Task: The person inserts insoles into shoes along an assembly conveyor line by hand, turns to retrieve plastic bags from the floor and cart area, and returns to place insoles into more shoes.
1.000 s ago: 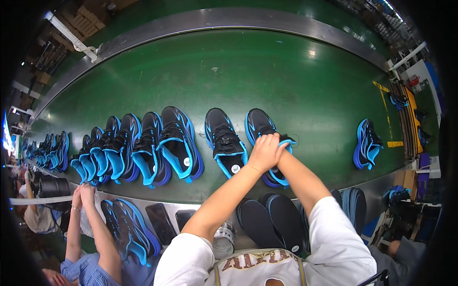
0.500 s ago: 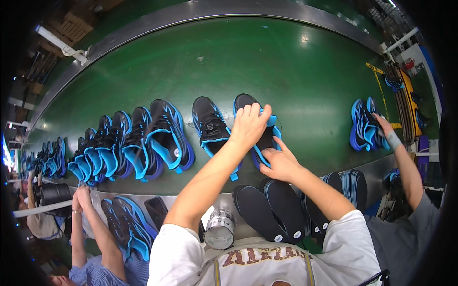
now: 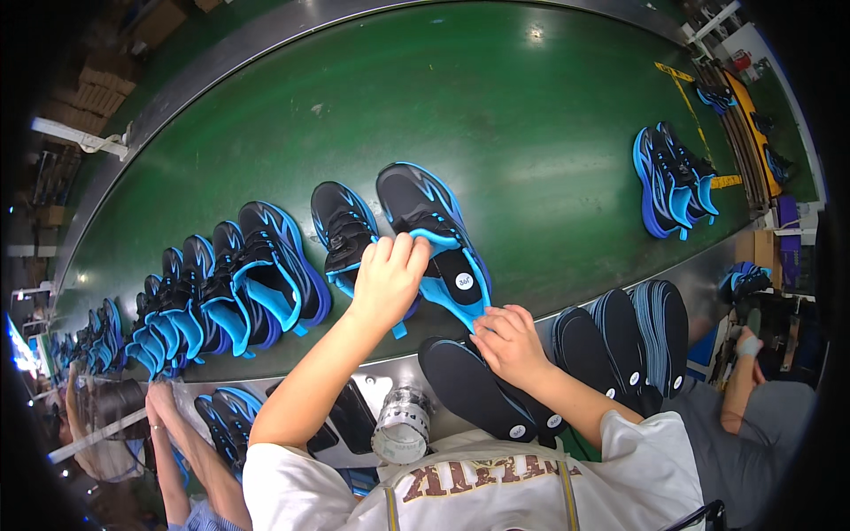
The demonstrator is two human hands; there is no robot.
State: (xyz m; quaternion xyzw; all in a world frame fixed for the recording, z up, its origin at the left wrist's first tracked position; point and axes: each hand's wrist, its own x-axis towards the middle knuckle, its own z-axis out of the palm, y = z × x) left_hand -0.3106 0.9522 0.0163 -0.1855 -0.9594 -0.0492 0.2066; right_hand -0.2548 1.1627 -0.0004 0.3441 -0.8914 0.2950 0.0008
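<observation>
Just two hands (image 3: 390, 279) (image 3: 509, 341), one sneaker (image 3: 434, 232)

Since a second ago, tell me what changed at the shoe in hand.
The right hand came off the black-and-blue shoe and now feeds a dark insole into its opening. The left hand now grips the shoe's collar. The row of shoes and the insole stack stayed put.

Single head view, close above green conveyor belt (image 3: 531, 133), facing steeply down.
</observation>
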